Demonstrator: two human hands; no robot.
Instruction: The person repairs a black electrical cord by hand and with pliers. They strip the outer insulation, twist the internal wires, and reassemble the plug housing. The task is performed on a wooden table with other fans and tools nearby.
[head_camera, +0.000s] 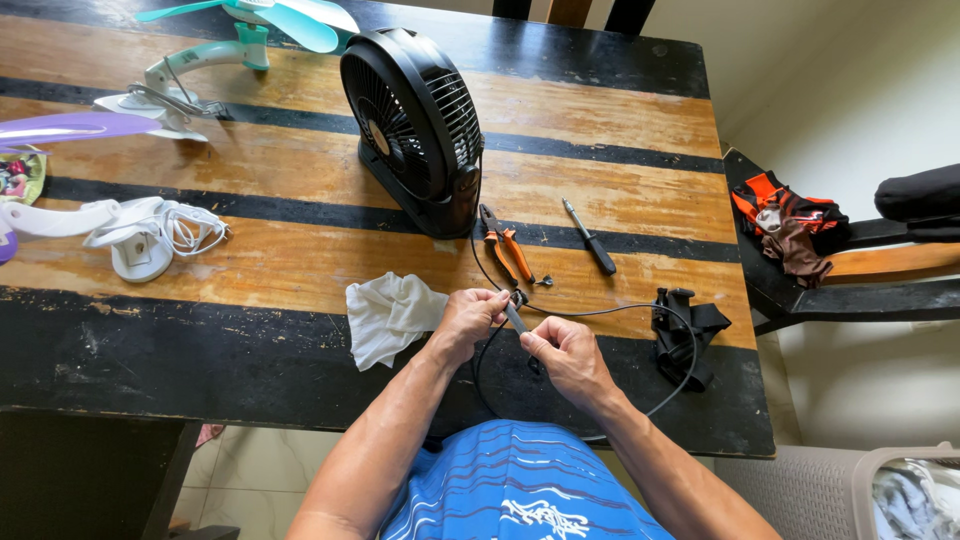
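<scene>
Your left hand (468, 318) and right hand (566, 356) meet over the near dark band of the desk (250, 330), both closed on the black cord (640, 308) that runs back to the black desk fan (415, 130). The left grip pinches the cord end between thumb and fingertips; the right grip is pressed around a short grey piece (515, 318), seemingly a sleeve or a small tool, which bridges the two hands. Which of the two it is cannot be told at this size.

Judgement on the step: you appear to be working on the cord end itself, stripping or dressing it, with the fan standing by unpowered. The next move would call for a steady pinch from the left hand, so the thin cord does not slip, and a controlled pull or twist from the right along the cord's line rather than across it.

Condition of the cord: thin, black and limp. It loops below your hands toward the desk edge, then sweeps right past a black strap bundle (685, 335). No damage is visible along the run, but the end is hidden inside your fingers.

Within reach, lying apart from your hands: orange-handled pliers (505, 248), a dark screwdriver (590, 238) and a white cloth (390, 315) just beside your left wrist. Other fan parts lie at the far left.
</scene>
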